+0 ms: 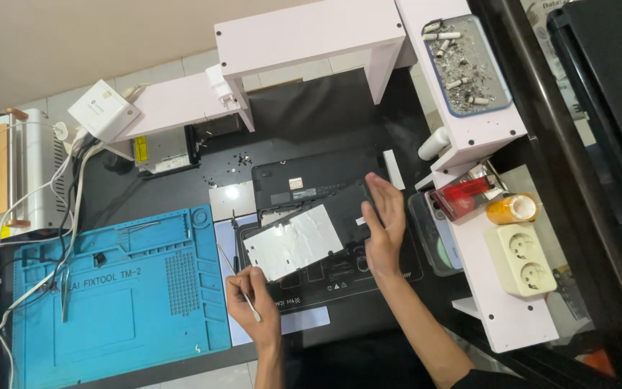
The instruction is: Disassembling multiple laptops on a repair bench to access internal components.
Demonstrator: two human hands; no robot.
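An opened black laptop base (304, 189) lies on a dark mat in the middle of the desk. A black cover panel with a silver foil lining (293, 243) rests tilted across it. My right hand (383, 227) lies flat on the panel's right end, fingers spread. At the panel's lower left corner, my left hand (252, 302) pinches a thin metal tool (239, 277) whose tip points up toward the foil.
A blue repair mat (116, 295) with tweezers fills the left side. Small screws (235, 160) lie scattered behind the laptop. A white shelf (311, 32) spans the back. On the right stand a full ashtray (466, 65), a power socket (521, 259), an orange bottle (511, 209) and a red pack (466, 194).
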